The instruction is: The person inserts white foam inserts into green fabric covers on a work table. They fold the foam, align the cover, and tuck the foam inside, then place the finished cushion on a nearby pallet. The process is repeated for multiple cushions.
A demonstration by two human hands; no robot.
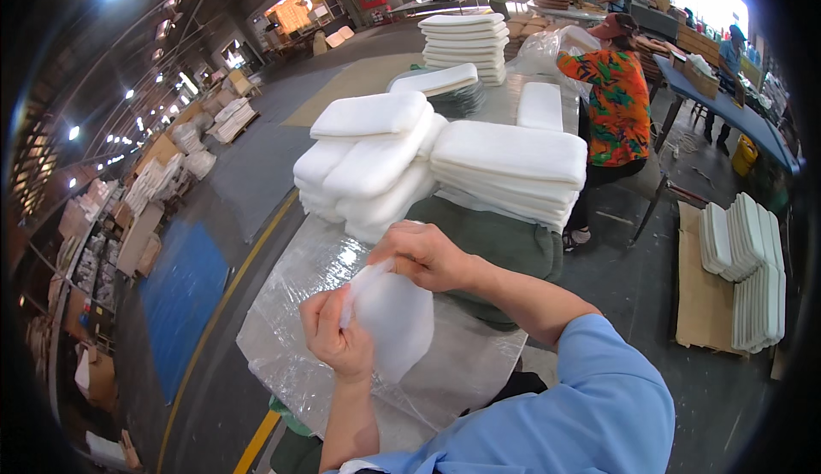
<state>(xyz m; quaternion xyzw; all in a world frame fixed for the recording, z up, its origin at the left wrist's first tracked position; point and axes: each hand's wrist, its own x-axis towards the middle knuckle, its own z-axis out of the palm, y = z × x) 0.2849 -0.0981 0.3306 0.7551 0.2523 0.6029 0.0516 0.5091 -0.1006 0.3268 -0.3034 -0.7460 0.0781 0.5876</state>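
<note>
My left hand (339, 335) and my right hand (422, 256) both pinch the upper edge of a soft white pad (393, 324) with rounded corners. The pad hangs tilted over a table covered in clear plastic sheeting (295, 329). My fingers are closed on its rim, the right hand a little farther away than the left. Just beyond my hands stand stacks of thick white pads, one stack (368, 158) to the left and another (509, 166) to the right. A dark green cloth piece (479, 247) lies under my right forearm.
More white pads (466, 42) are piled farther back. A person in a bright patterned shirt (611, 102) works at the table's far right side with clear plastic. Pads stand on cardboard (701, 294) on the floor at right, below a blue table (727, 106). A blue mat (184, 303) lies left.
</note>
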